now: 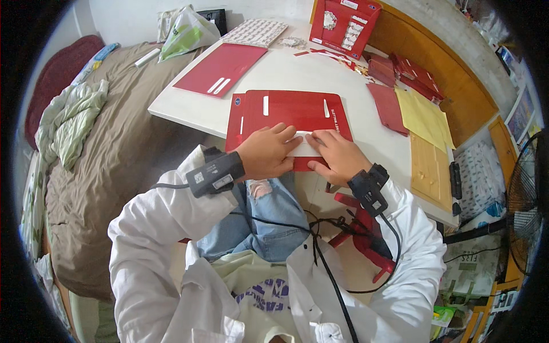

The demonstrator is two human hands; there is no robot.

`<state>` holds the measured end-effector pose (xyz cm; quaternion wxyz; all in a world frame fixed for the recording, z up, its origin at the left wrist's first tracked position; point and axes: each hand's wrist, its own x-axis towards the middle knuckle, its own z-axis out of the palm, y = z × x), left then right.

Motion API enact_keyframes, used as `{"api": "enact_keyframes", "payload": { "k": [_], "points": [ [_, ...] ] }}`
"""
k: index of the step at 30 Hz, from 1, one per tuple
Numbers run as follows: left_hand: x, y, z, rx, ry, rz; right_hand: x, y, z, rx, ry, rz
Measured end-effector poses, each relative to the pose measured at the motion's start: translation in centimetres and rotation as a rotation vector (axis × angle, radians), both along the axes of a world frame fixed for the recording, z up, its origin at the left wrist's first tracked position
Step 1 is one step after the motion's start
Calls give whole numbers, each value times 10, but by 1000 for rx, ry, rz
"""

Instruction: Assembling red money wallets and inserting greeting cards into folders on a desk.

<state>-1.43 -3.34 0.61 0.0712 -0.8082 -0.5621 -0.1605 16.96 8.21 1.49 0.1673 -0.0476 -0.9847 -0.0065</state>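
A red cardboard sheet point(291, 111) with white slots lies on the white table's near edge, overlapping another red sheet point(233, 128). On its near part is a small white paper piece point(303, 146). My left hand point(270, 150) presses its bent fingers on this piece from the left, thumb toward the sheet's near edge. From the right, my right hand point(334, 153) has its fingertips on the same piece, with the thumb lower down. The fingers partly cover the paper piece.
A red panel point(222, 68) and a white patterned sheet point(255, 32) lie at the table's far left. A red display box point(345, 27) stands at the back. Red envelopes point(388, 107) and yellow paper point(422, 117) lie right. Black cables point(314, 231) hang across my lap.
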Motion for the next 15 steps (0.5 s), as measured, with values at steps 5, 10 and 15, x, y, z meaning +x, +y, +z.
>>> {"api": "enact_keyframes", "payload": {
  "k": [5,10,15],
  "points": [
    [5,-2,2,-60,-55,59,0,2,-9,-21,2,-33],
    [-14,15,-1,-5,-33,-18,-9,14,7,-170,5,-15],
    [-9,22,16,-130,-30,87,-12,24,10,-172,10,-27]
  ]
}}
